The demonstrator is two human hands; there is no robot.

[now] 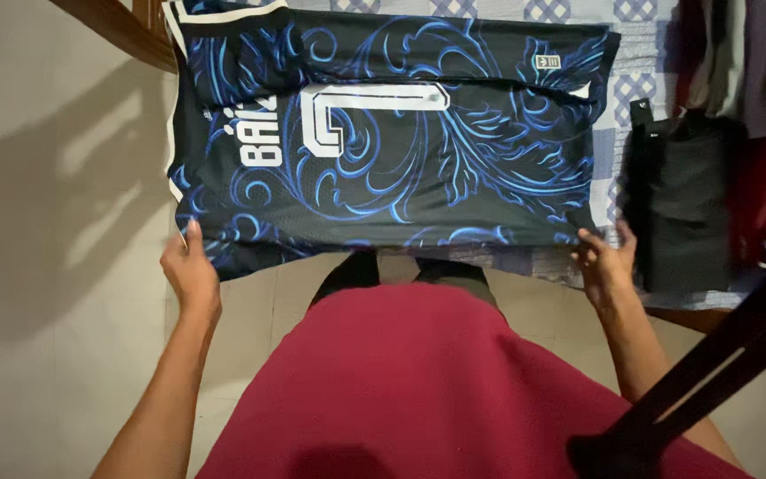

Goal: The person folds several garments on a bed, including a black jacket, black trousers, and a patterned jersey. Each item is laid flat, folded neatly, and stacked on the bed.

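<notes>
A person in a red top grips the near edge of a black sleeveless jersey patterned with blue swirls (392,151), spread flat across a bed with a blue-and-white checked sheet (640,53), the left hand (190,270) pinching one corner and the right hand (605,262) closed on the other. The garment appears partway through folding, so both corners would need lifting together. A folded black garment (680,204) lies beside it; no containers show.

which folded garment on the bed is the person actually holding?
The black jersey with blue swirl pattern: left hand and right hand grip its near edge. The plain black folded garment lies untouched to the right.
</notes>
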